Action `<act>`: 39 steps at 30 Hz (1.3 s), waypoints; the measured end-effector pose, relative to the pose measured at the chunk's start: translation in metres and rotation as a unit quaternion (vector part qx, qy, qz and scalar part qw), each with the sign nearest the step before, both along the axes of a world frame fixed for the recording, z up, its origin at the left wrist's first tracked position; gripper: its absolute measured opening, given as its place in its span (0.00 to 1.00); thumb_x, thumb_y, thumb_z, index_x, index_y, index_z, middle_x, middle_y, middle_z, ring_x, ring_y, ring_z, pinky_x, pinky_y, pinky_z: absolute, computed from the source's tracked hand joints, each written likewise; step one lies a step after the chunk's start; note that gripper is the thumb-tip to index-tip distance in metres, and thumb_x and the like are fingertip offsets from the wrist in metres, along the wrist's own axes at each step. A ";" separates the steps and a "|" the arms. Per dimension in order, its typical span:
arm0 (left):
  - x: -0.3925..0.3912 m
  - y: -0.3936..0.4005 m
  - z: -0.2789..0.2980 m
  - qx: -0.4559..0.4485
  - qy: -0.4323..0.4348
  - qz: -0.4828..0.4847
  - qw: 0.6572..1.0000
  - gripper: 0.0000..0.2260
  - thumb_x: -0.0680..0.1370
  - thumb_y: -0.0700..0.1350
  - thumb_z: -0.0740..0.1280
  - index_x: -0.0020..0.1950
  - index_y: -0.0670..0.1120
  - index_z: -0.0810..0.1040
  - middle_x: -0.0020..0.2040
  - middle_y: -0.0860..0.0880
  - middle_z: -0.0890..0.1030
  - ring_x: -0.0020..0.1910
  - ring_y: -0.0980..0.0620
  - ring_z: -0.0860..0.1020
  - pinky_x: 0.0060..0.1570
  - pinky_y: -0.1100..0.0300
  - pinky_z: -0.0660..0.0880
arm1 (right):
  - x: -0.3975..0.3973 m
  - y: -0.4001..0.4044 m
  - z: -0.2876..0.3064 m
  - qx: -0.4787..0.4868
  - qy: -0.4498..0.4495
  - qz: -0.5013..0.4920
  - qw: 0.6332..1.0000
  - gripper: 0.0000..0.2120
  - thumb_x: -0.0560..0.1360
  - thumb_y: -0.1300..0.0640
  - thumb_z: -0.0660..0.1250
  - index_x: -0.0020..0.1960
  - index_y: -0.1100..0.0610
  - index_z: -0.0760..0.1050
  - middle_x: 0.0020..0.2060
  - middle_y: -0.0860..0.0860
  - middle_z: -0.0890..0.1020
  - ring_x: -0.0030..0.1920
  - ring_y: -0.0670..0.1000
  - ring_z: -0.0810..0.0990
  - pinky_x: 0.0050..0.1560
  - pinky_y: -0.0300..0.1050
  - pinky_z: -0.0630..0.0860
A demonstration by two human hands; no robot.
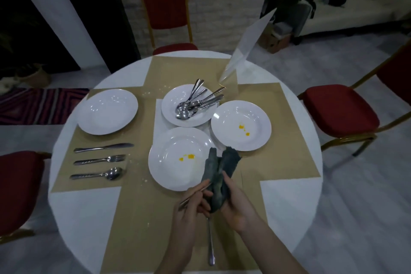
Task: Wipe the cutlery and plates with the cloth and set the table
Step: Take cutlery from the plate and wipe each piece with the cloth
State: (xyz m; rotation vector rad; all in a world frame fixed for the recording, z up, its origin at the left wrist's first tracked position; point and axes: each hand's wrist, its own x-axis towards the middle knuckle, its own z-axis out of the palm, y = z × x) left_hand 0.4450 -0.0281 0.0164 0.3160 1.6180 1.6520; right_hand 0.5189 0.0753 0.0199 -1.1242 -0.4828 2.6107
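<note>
My right hand (236,203) grips a dark grey cloth (219,171) that stands up between both hands. My left hand (193,204) holds the handle of a metal piece of cutlery (191,198) whose far end is hidden inside the cloth. Another piece of cutlery (210,242) lies on the table below my hands. In front of me sits a white plate with yellow stains (178,160); a second stained plate (241,125) is to its right. A plate behind them (171,107) holds several pieces of cutlery (198,102). At left are a clean plate (107,111), a knife (103,147), a fork (100,160) and a spoon (97,174).
The round white table (84,213) carries tan mats (138,207) laid in a cross. A clear acrylic sign stand (242,51) rises at the back right. Red chairs stand at the far side (165,6), right (340,109) and left (17,189).
</note>
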 end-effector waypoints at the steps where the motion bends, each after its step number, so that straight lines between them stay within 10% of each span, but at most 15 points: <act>1: 0.001 -0.006 0.000 0.009 0.006 -0.016 1.000 0.12 0.81 0.38 0.61 0.56 0.44 0.84 0.41 0.43 0.82 0.34 0.50 0.75 0.34 0.55 0.75 | 0.001 -0.003 -0.001 0.008 -0.003 0.005 1.000 0.20 0.77 0.45 0.64 0.47 0.63 0.81 0.34 0.57 0.78 0.31 0.56 0.77 0.34 0.45 0.75; 9: -0.009 -0.034 -0.004 -0.090 0.139 -0.128 0.978 0.13 0.80 0.39 0.63 0.38 0.45 0.81 0.27 0.43 0.77 0.23 0.51 0.72 0.26 0.59 0.70 | 0.004 0.006 -0.007 0.038 -0.060 -0.053 0.996 0.18 0.70 0.52 0.73 0.56 0.60 0.82 0.52 0.58 0.85 0.51 0.56 0.85 0.46 0.47 0.81; 39: 0.026 -0.045 0.013 -0.123 0.195 -0.113 0.966 0.14 0.81 0.41 0.60 0.36 0.46 0.73 0.24 0.55 0.71 0.25 0.58 0.67 0.31 0.62 0.65 | 0.025 0.061 -0.003 0.148 -0.212 -0.187 0.948 0.09 0.75 0.53 0.70 0.47 0.60 0.79 0.48 0.54 0.84 0.44 0.52 0.82 0.42 0.44 0.77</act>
